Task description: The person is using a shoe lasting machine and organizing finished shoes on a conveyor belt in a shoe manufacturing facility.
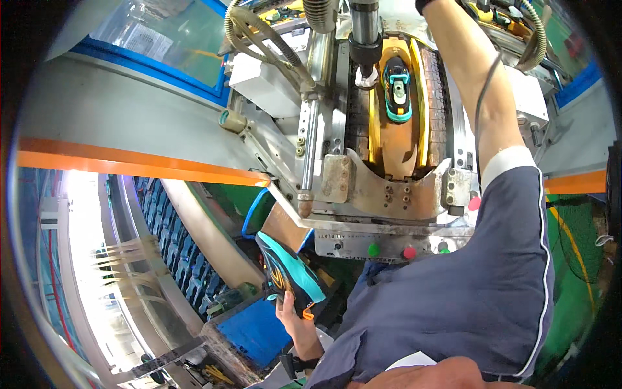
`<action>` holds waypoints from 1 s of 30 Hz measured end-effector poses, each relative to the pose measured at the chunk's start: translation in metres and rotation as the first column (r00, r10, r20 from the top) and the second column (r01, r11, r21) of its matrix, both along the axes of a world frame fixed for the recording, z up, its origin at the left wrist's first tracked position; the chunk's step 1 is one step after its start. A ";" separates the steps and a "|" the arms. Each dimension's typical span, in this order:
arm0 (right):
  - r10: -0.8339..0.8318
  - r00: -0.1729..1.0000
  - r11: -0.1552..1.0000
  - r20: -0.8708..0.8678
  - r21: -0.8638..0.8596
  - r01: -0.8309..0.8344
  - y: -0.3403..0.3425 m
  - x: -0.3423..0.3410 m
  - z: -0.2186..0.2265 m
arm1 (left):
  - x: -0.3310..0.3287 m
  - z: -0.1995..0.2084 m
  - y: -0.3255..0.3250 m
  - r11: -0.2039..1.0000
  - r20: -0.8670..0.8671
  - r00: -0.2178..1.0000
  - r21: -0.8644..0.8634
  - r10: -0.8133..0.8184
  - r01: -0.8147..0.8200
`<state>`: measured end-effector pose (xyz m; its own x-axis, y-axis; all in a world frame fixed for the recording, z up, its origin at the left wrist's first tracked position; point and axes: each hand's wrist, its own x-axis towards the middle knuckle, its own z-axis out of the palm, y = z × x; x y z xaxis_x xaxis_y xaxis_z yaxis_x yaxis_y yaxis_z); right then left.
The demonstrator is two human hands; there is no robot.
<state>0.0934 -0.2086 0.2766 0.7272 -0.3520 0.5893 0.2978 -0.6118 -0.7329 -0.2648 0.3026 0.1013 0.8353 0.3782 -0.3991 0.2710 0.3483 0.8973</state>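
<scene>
A black running shoe with a teal sole [295, 262] is in my left hand [300, 329], low and left of the machine. My fingers close round its heel end, next to an orange pull loop [308, 314]; the toe points up and away. My right arm [476, 78] reaches forward along the right side of the machine. A black edge shows at its wrist, and the right hand itself is beyond the upper edge of the picture. Inside the press bed, another black and teal shoe [397, 91] lies between two yellow side pads [424, 107].
A metal press rod [365, 32] hangs above the bed, left of the shoe there. Green and red buttons [409, 252] line the front panel. An orange-edged frame [139, 170] runs to the left. Below it are a conveyor [165, 227] and a blue surface [256, 334].
</scene>
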 end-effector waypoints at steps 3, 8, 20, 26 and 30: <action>0.013 0.998 0.999 -0.056 -0.044 -0.016 0.000 0.004 -0.004 | -0.003 -0.019 0.019 1.000 -0.014 1.000 0.005 0.002 -0.002; 0.054 0.994 0.996 -0.097 -0.070 -0.061 0.009 0.013 -0.018 | -0.005 -0.003 0.004 0.999 0.038 0.999 -0.018 -0.033 0.034; -0.102 0.987 0.993 0.123 0.075 0.093 0.076 -0.107 -0.095 | -0.043 -0.023 0.006 0.998 0.010 0.999 -0.043 0.041 -0.040; 0.404 0.913 0.914 -0.057 0.002 -0.405 0.278 -0.307 -0.279 | -0.068 -0.025 -0.007 0.993 -0.012 1.000 -0.114 -0.013 0.011; 0.393 0.772 0.852 -0.499 -0.118 -0.510 0.334 -0.329 -0.397 | -0.083 -0.022 -0.013 0.997 -0.096 0.993 0.007 0.073 -0.073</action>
